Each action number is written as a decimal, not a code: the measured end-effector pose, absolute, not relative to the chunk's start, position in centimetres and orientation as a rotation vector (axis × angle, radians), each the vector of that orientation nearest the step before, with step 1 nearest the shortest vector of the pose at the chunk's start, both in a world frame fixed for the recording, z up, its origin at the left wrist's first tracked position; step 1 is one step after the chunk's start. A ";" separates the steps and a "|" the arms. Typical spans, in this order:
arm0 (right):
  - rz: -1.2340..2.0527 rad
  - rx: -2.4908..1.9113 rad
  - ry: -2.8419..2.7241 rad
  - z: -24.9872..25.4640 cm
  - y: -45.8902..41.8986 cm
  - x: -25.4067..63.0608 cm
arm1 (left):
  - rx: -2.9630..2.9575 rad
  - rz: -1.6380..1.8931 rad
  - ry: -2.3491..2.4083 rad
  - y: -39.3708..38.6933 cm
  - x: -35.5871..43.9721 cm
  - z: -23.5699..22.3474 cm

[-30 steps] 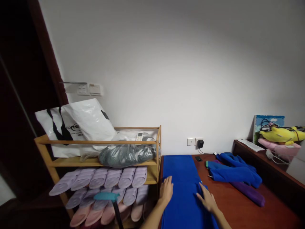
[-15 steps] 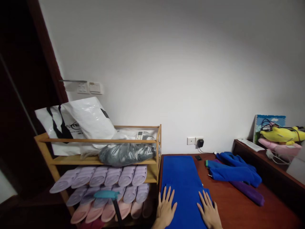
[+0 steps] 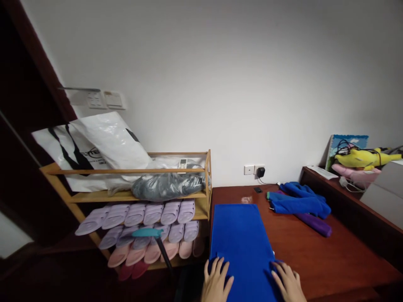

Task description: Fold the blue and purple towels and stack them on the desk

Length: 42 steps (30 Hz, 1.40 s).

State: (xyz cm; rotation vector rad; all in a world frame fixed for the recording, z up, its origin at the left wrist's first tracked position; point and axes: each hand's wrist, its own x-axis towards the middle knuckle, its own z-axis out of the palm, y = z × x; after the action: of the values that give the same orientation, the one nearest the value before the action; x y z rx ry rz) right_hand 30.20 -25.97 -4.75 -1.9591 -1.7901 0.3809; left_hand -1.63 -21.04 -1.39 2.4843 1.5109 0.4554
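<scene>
A blue towel (image 3: 241,239) lies lengthwise on the reddish-brown table (image 3: 308,256), its near part running out of view at the bottom. My left hand (image 3: 217,280) rests on the towel's left edge, fingers apart and slightly bent. On the right edge lies my right hand (image 3: 287,280), its fingers also apart and bent over the cloth. A small white tag shows at the towel's right edge by that hand. Farther right on the table are a crumpled blue cloth (image 3: 299,201) and a rolled purple cloth (image 3: 315,225).
Left of the table stands a wooden shoe rack (image 3: 135,172) with several slippers (image 3: 145,214), a white bag (image 3: 103,147) and a remote (image 3: 182,164). A black plug (image 3: 260,172) sits in the wall socket. A raised ledge at right holds a yellow plush toy (image 3: 362,158).
The towel has slid toward me with both hands on it, and its far edge now lies away from the wall. My fingers are more bent. The camera view has shifted downward.
</scene>
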 end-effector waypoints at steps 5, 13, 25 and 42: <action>0.312 -2.043 -1.653 -5.9 -24.1 33.5 | 2.382 0.396 1.513 -18.3 -1.8 1.0; 0.707 -1.784 -1.478 -5.3 -22.6 34.2 | 2.127 0.348 1.512 -14.4 -3.0 1.4; 1.073 -1.459 -1.196 3.2 -26.0 34.9 | 1.814 0.548 1.193 -16.1 -6.9 8.5; 0.805 -1.466 -1.145 13.4 -25.9 34.0 | 2.046 0.755 1.171 -18.7 -8.6 19.7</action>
State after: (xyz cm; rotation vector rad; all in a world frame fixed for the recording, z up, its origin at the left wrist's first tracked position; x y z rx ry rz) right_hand 33.98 -25.85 13.36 -1.4665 -1.1454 0.8046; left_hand -8.63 -18.73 19.70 2.0455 1.1705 0.7551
